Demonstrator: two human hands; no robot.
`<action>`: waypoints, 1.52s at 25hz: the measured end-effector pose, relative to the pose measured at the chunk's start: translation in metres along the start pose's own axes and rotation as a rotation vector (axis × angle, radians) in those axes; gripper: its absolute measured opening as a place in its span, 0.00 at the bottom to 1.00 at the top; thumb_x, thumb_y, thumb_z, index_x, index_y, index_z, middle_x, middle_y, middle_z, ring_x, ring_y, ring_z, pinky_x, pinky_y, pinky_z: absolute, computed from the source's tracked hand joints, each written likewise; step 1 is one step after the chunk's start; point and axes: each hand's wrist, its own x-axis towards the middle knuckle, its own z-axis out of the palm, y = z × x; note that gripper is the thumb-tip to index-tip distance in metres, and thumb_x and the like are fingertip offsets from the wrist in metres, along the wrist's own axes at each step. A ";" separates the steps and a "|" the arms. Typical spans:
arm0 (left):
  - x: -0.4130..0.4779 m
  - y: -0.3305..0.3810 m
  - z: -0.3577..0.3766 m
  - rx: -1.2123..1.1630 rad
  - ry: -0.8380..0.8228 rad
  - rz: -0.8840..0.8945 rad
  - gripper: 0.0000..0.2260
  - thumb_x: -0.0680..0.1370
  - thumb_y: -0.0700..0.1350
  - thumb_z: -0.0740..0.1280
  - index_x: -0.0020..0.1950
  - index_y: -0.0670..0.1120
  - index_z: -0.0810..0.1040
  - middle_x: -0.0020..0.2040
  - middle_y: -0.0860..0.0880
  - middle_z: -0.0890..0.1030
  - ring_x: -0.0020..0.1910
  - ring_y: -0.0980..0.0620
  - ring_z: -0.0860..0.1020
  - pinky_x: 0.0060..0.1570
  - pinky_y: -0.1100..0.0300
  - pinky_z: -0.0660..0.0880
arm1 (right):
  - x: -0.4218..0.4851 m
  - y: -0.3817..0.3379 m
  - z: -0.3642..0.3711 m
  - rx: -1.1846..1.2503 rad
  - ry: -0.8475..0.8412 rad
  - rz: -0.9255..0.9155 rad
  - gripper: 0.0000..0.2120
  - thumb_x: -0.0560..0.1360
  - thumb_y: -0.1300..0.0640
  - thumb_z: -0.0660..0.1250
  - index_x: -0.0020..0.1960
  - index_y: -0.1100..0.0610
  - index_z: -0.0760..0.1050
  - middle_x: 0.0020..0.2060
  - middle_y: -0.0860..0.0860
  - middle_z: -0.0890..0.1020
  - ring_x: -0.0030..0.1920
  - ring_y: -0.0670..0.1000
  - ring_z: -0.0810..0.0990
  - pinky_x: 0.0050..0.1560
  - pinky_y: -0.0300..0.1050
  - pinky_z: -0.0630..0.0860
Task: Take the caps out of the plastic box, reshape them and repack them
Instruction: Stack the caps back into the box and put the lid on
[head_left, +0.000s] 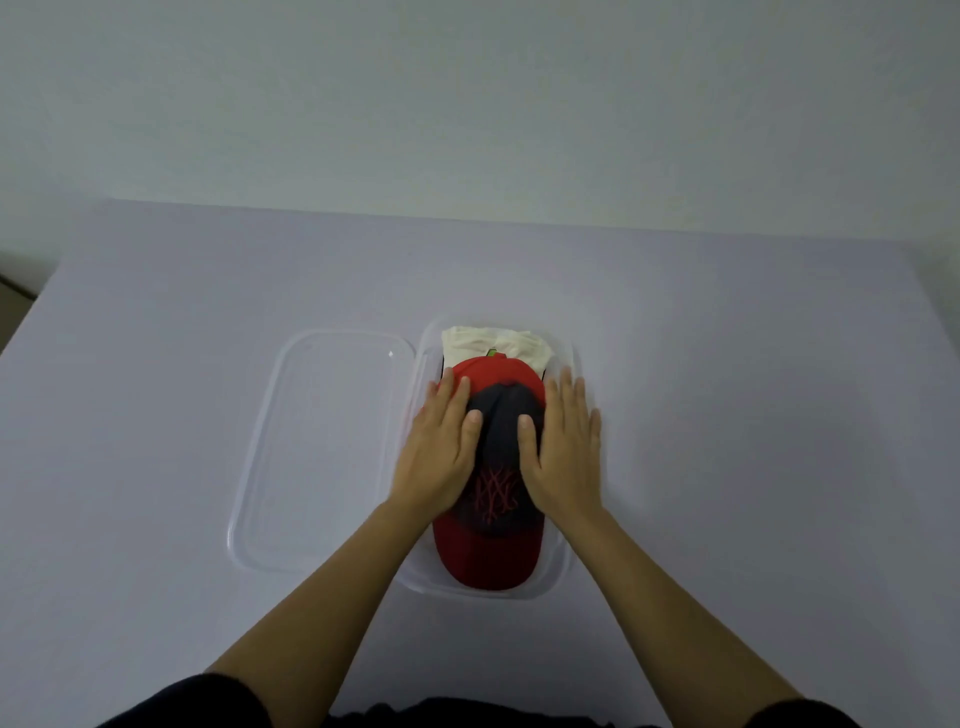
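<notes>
My left hand (441, 452) and my right hand (566, 452) both lay flat on the red cap (488, 551), one on each side of its dark blue crown. The fingers were straight and close together and pointed away from me, and the thumbs rested on the dark cloth near the middle. Neither hand gripped anything; the palms only pressed on the cap.

The cap was inside the box (558, 571), which stood on the tabletop (727, 415) straight in front of me. Its red brim pointed toward me and reached almost to the near wall of the box. On the front of the crown, red stitched lines showed between my wrists. The back part of the cap, beyond my fingertips, was red.

At the far end of the box, partly under the red cap, lay a cream piece (493, 340). It was probably another cap, but I could not see its shape well. A small green spot (491, 353) showed where the two met.

The clear lid (322, 452) lay flat on the tabletop just to the left of the box, its edge touching or nearly touching it.
</notes>
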 end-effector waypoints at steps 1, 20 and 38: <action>-0.003 -0.007 -0.012 -0.014 0.142 0.015 0.23 0.82 0.51 0.50 0.76 0.46 0.59 0.76 0.52 0.56 0.76 0.53 0.52 0.73 0.59 0.48 | -0.004 0.001 -0.002 0.077 0.025 0.057 0.32 0.78 0.41 0.42 0.77 0.56 0.45 0.76 0.49 0.45 0.77 0.50 0.43 0.74 0.49 0.42; -0.027 -0.099 -0.173 -0.136 0.440 -0.507 0.27 0.72 0.49 0.72 0.69 0.50 0.67 0.50 0.42 0.80 0.35 0.44 0.79 0.53 0.46 0.77 | -0.017 0.004 -0.006 0.446 -0.102 0.277 0.28 0.81 0.48 0.52 0.77 0.55 0.48 0.75 0.56 0.60 0.74 0.56 0.61 0.72 0.50 0.59; -0.021 -0.011 -0.039 -0.216 0.124 -0.367 0.29 0.78 0.54 0.61 0.74 0.42 0.57 0.73 0.44 0.64 0.69 0.44 0.67 0.65 0.50 0.67 | -0.013 -0.011 -0.039 0.683 -0.073 0.334 0.29 0.79 0.50 0.59 0.76 0.49 0.51 0.76 0.48 0.58 0.75 0.50 0.58 0.73 0.47 0.58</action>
